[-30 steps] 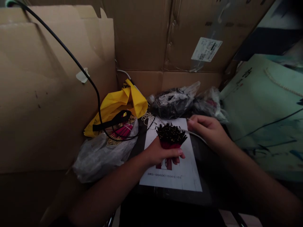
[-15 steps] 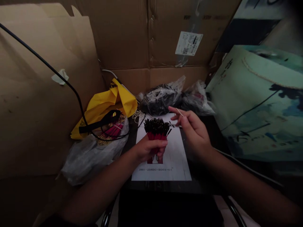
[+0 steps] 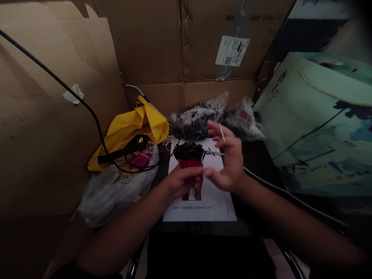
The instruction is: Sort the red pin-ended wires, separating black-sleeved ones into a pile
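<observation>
A bundle of red wires with black ends (image 3: 190, 162) stands upright in the closed fist of my left hand (image 3: 186, 181), black tips at the top. Just right of it, my right hand (image 3: 228, 159) is spread, thumb pointing toward the bundle. A pale rubber band (image 3: 222, 133) loops around fingers of that hand. Beneath both hands lies a white printed sheet (image 3: 200, 214) with a picture partly covered by my left hand. Several small black pieces (image 3: 213, 151) are on the sheet's upper right part, beside a white cable (image 3: 279, 190).
More pale rubber bands (image 3: 170, 142) lie behind the bundle. Left are a yellow bag (image 3: 122, 130), a clear plastic bag (image 3: 101, 201) and tied red wires (image 3: 138, 161), crossed by a black cable (image 3: 95, 116). Plastic-wrapped black parts (image 3: 194, 120) sit behind; a green paper bag (image 3: 314, 128) stands right.
My right hand has turned and opened, its thumb coming left toward the bundle. The rubber band now shows across its fingers. My left hand keeps its grip, with the bundle shifted slightly left.
</observation>
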`<state>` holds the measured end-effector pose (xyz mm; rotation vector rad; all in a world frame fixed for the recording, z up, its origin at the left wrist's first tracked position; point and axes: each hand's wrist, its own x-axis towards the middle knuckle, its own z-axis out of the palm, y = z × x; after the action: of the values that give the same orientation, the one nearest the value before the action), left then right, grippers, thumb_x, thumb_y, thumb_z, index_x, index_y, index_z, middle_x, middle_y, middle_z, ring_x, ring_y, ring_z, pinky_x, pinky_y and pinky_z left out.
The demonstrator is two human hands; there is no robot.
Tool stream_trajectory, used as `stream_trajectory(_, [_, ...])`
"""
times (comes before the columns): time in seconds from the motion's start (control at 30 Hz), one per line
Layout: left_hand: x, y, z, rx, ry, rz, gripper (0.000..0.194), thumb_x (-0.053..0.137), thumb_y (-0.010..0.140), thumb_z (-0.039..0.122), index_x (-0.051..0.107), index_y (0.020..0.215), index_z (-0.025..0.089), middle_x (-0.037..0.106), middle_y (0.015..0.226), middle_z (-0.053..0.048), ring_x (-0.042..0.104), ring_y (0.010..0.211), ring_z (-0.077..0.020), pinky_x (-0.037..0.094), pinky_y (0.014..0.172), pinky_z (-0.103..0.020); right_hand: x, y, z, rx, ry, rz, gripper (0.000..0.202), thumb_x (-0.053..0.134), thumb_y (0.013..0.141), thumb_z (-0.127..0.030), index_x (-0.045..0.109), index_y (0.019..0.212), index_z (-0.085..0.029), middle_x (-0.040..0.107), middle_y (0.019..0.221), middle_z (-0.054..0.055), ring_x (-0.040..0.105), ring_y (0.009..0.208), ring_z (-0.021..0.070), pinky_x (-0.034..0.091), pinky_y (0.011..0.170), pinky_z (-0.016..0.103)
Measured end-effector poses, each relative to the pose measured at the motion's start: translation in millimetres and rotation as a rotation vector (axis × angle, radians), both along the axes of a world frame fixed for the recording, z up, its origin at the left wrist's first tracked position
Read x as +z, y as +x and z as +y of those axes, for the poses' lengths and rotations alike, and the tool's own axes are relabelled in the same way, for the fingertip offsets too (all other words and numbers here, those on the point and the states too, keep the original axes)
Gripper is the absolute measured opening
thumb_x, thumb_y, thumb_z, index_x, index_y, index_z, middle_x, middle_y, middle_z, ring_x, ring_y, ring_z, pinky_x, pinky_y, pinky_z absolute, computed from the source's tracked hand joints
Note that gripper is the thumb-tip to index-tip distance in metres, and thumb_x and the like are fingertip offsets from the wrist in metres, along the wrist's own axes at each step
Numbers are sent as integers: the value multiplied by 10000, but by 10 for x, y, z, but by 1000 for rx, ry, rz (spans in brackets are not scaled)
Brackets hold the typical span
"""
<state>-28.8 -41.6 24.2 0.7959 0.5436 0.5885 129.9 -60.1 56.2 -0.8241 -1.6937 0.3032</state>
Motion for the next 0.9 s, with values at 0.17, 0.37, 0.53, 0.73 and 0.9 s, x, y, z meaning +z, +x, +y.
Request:
stream_trajectory(0.17, [-4,5,-3,93,-39,-11,327,700,759,391,530,605,158,506,525,23,497,495,-91,434,524,-225,-363,16,-264,-37,-22,-283,625,818,694,-476,376,1093,-287,301,1577,180,409,1383,370,425,1032,585])
stream_trajectory(0.37, [7,43,-24,154,-74,-3,309,745,707,380,548,635,153,514,549,23,516,519,-104,446,538,-240,-401,-12,-271,-152,57,-302,527,798,722,-462,393,1008,-284,419,1520,178,514,1297,357,452,983,561])
stream_trajectory(0.53, [-20,40,-16,147,-73,8,322,727,734,399,547,622,157,521,533,18,526,523,-110,465,552,-248,-389,-40,-292,-173,11,-339,452,797,725,-431,428,934,-274,391,1541,163,539,1254,355,448,975,543])
stream_trajectory(0.73, [-41,14,-11,112,-63,6,331,720,756,410,558,625,152,541,523,7,546,539,-120,463,539,-236,-433,-21,-287,-172,19,-394,423,803,724,-410,473,943,-261,405,1532,166,571,1195,346,463,941,522])
stream_trajectory(0.9, [-15,15,-13,90,-108,-29,329,706,771,400,546,619,156,521,512,13,546,543,-122,457,522,-228,-465,23,-274,-174,43,-416,410,808,726,-403,486,935,-256,395,1539,160,568,1191,342,453,949,523])
